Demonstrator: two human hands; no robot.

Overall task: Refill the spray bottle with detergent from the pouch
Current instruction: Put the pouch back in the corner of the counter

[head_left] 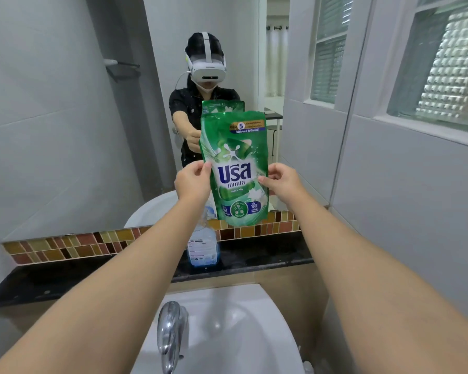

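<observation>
A green plastic detergent pouch (234, 168), held upright between the left hand (193, 180) and right hand (281, 180), hangs directly above a clear plastic spray bottle (203, 245) on the black stone ledge (65, 276). The curved chrome tap (170, 333) rises over the white ceramic basin (227, 333) below both forearms; ledge space lies open either side of the bottle.

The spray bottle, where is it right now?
The spray bottle stands on the dark ledge behind the sink, near the middle of the head view, just below the green pouch.

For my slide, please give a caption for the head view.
Both hands, left and right, hold the green pouch upright above the spray bottle.
</observation>
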